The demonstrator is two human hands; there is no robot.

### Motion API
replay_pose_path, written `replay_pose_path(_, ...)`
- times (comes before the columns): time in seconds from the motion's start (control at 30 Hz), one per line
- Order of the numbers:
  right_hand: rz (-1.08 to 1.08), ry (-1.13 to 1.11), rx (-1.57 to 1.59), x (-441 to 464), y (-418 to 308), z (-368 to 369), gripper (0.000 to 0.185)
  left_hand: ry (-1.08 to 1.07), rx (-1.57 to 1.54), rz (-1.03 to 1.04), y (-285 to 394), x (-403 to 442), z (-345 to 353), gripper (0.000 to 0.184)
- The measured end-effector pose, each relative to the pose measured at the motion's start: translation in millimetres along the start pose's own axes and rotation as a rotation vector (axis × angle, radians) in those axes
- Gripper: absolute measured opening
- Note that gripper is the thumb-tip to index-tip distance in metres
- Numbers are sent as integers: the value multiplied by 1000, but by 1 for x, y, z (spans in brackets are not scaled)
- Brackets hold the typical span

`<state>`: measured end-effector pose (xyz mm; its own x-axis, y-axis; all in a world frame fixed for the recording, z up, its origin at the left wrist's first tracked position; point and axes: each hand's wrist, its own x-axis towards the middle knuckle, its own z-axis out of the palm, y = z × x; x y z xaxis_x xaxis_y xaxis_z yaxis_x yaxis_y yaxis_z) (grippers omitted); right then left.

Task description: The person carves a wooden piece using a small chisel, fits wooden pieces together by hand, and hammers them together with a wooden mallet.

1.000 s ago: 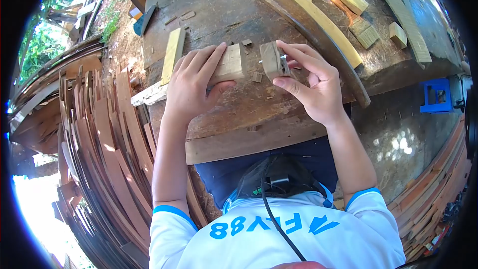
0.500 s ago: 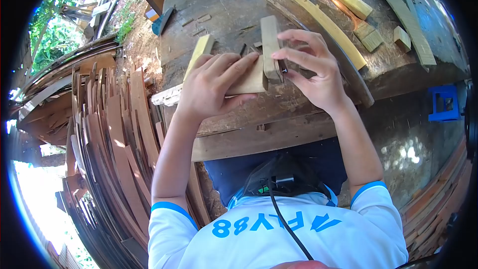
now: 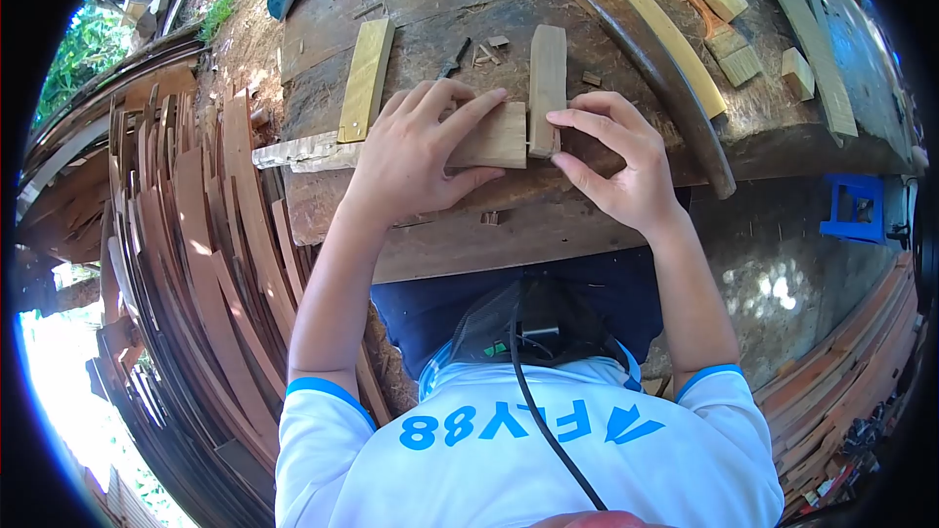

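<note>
A pale wooden bar (image 3: pixel 497 140) lies across the workbench near its front edge. My left hand (image 3: pixel 406 152) grips it, fingers over the top and thumb along the near side. Just past the bar's right end, a short wooden block (image 3: pixel 549 78) points away from me, a narrow gap between the two. The thumb and fingertips of my right hand (image 3: pixel 626 158) are closed at the block's near right side. Left of my left hand, a yellowish wood strip (image 3: pixel 367 78) rests crosswise over a rough, whitish length of wood (image 3: pixel 308 153).
Wood chips (image 3: pixel 486 54) and a small dark tool (image 3: pixel 455 58) lie beyond my hands. Rightward are a long curved dark wood piece (image 3: pixel 675 103), a paintbrush (image 3: pixel 729 47) and a small wood cube (image 3: pixel 797 74). Stacked planks (image 3: pixel 215 235) stand left; a blue stool (image 3: pixel 854 207) is right.
The block has turned slightly and sits a little apart from the bar's end. My right fingers, spread and raised before, have come down against its side. The view has shifted too.
</note>
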<state>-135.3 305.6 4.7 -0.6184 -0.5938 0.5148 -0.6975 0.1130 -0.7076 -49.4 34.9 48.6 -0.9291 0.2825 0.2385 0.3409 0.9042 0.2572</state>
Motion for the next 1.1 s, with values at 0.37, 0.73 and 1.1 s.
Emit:
replay_pose_path(0.37, -22, 37, -123, 2, 3, 9, 37, 10, 57, -25, -5, -4, 1, 77)
replay_pose_path(0.73, 46, 65, -45, -2, 8, 8, 37, 98, -104, 17, 12, 24, 23, 88)
replay_pose_path(1.1, 84, 52, -22, -2, 4, 5, 34, 5, 16, 25, 24, 33, 26, 73)
